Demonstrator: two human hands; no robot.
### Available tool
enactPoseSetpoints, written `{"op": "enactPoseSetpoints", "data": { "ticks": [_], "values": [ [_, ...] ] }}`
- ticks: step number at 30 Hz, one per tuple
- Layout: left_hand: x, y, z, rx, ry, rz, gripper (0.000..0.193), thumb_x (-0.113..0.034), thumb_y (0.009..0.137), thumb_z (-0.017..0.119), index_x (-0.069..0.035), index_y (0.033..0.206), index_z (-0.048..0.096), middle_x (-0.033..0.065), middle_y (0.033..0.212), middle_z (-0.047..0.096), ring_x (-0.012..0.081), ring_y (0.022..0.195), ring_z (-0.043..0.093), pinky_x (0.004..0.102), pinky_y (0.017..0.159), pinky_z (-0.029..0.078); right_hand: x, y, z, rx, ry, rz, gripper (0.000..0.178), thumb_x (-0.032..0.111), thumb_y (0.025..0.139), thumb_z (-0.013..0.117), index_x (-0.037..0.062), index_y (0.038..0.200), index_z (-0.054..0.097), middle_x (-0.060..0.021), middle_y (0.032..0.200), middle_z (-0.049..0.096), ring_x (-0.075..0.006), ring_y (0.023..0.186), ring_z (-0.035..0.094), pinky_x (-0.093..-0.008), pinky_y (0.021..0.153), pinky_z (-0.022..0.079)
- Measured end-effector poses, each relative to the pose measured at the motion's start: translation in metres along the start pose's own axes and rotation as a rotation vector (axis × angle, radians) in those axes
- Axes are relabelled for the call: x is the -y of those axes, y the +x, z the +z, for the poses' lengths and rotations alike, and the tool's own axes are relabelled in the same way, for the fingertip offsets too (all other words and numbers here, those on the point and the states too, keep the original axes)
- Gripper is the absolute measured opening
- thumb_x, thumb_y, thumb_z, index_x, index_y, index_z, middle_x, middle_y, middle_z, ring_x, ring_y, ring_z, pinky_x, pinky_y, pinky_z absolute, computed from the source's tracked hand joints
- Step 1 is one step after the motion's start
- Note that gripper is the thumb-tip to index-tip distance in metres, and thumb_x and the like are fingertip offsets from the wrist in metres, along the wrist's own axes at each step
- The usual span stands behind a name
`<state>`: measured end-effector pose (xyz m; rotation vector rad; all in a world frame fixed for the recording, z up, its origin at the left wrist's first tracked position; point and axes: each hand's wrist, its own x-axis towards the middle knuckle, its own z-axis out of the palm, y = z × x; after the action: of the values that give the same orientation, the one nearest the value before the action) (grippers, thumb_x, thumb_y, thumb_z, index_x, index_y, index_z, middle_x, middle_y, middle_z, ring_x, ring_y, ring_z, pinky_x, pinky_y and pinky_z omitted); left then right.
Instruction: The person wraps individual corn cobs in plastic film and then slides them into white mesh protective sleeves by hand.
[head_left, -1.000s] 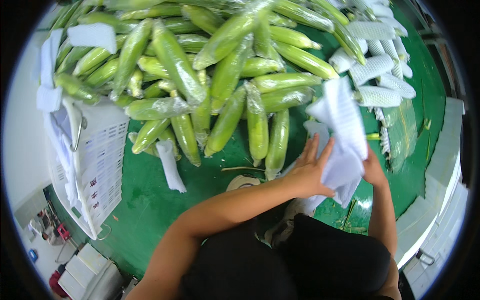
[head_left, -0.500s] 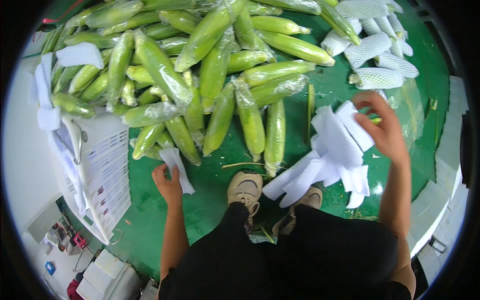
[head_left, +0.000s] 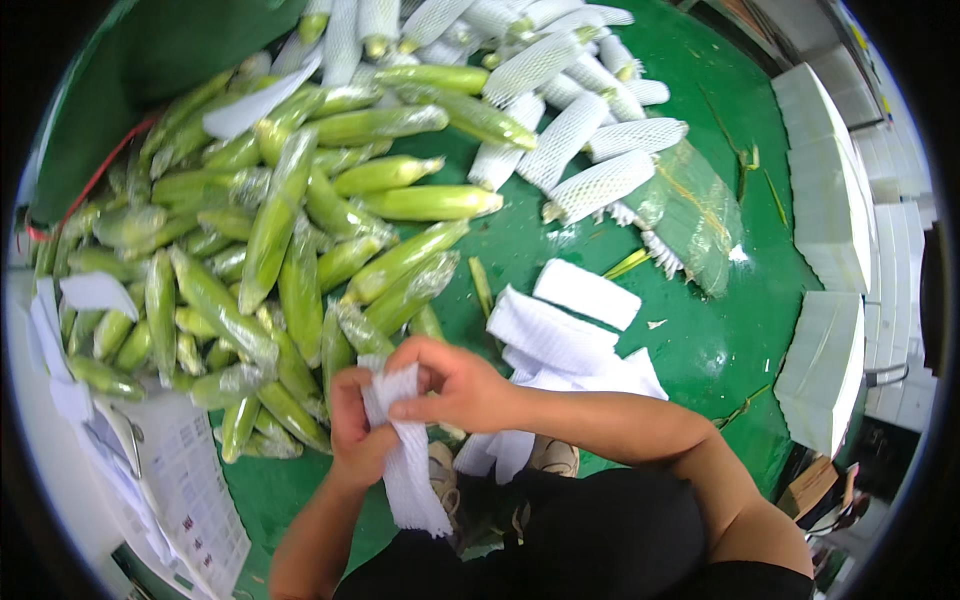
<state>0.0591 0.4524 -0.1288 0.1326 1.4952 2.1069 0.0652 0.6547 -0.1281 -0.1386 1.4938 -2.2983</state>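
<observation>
Left hand (head_left: 362, 428) and right hand (head_left: 452, 385) together pinch a white foam-net sleeve (head_left: 412, 482) near film-wrapped corn ears (head_left: 275, 225) on the green floor (head_left: 715, 360)

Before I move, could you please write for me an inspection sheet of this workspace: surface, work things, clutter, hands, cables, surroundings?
Surface: green floor, with shiny spots.
Work things: loose sleeves, white, on the floor; wrapped corn, piled, in clear film; netted corn, in white nets, farther off.
Clutter: plant scraps, scattered.
Hands: left hand and right hand both grip one white sleeve.
Cables: thin red cord at left; its kind cannot be told.
Surroundings: white basket at left; white stacks at right.
</observation>
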Motion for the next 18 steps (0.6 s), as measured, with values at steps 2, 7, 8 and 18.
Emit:
{"op": "enactPoseSetpoints", "data": {
  "ticks": [2, 7, 8, 18],
  "values": [
    [-0.017, 0.035, 0.029, -0.062, -0.090, -0.130, 0.068, 0.009, 0.074, 0.053, -0.004, 0.138, 0.031, 0.0142, 0.123, 0.058, 0.0225, 0.108, 0.061, 0.0342, 0.091, 0.050, 0.011, -0.007, -0.022, -0.056, 0.336, 0.034, 0.060, -0.001, 0.088, 0.072, 0.0108, 0.138, 0.043, -0.0053, 0.108, 0.057, -0.0135, 0.094, 0.060, -0.0296, 0.084, 0.051],
    [0.021, 0.056, 0.040, -0.111, 0.013, -0.154, 0.055, 0.007, 0.077, 0.045, -0.006, 0.130, 0.041, 0.0161, 0.113, 0.061, 0.0192, 0.082, 0.065, 0.0294, 0.066, 0.055, 0.014, -0.032, -0.058, -0.146, -0.335, -0.097, 0.052, 0.017, 0.086, 0.078, 0.0045, 0.130, 0.054, -0.0091, 0.110, 0.055, -0.0202, 0.103, 0.058, -0.0310, 0.087, 0.048],
    [0.033, 0.049, 0.038, -0.084, 0.011, -0.185, 0.054, 0.007, 0.078, 0.044, -0.006, 0.130, 0.041, 0.0160, 0.112, 0.061, 0.0187, 0.075, 0.064, 0.0286, 0.060, 0.054, 0.012, -0.037, -0.056, -0.286, -0.391, -0.142, 0.042, 0.017, 0.085, 0.078, 0.0045, 0.120, 0.059, -0.0094, 0.108, 0.057, -0.0221, 0.102, 0.059, -0.0318, 0.088, 0.048],
    [0.057, 0.020, 0.023, -0.653, 0.344, 0.007, 0.034, -0.009, 0.092, 0.066, -0.004, 0.121, 0.049, 0.0043, 0.099, 0.052, 0.0117, 0.088, 0.052, 0.0257, 0.079, 0.044, -0.007, -0.052, -0.072, -0.304, -0.770, -0.555, 0.017, 0.004, 0.084, 0.071, 0.0068, 0.083, 0.054, -0.0132, 0.093, 0.064, -0.0305, 0.092, 0.063, -0.0377, 0.078, 0.050]
  ]
}}
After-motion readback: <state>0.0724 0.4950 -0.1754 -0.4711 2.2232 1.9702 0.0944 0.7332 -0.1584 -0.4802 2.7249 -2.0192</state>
